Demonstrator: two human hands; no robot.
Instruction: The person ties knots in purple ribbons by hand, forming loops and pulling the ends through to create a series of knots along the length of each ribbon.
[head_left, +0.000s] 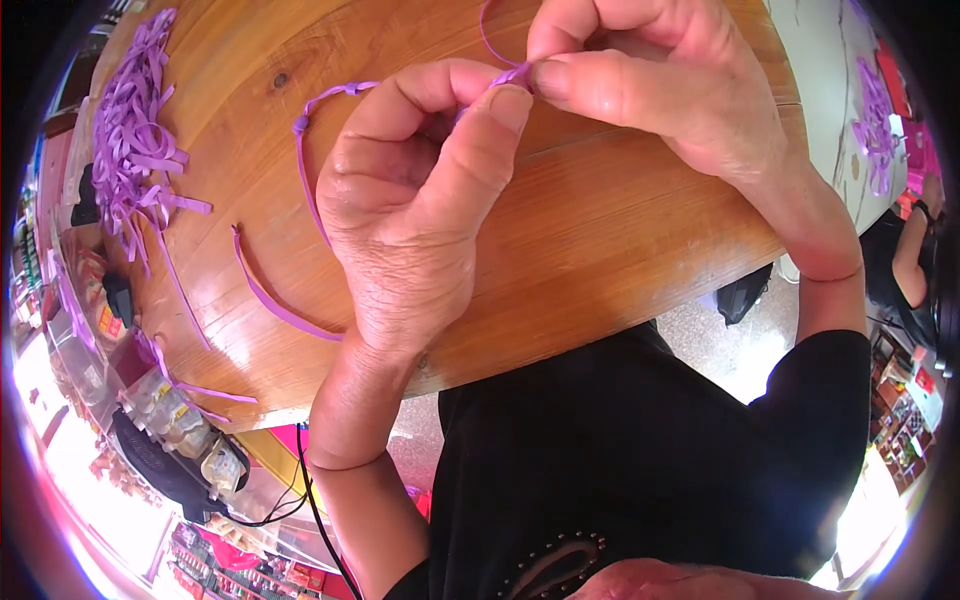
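Note:
A narrow purple ribbon (515, 75) is stretched between my two hands above the wooden table. My left hand (415, 175) pinches it between thumb and forefinger. Close against those fingertips, my right hand (660, 95) grips the same ribbon with its thumb and bent fingers. The bit at the pinch looks folded or knotted, but the fingers partly hide it. To the left of my left hand, a knotted purple length (305, 150) curves over the table and passes behind the hand. A loose purple strip (265, 290) lies near my left wrist.
On the wooden table (620, 230), a heap of purple ribbons (135, 140) lies at the far left. More purple ribbon (875, 125) rests on a white surface at the right, near another person's arm (908, 260). A black mesh bag (165, 460) sits beyond the table's left edge.

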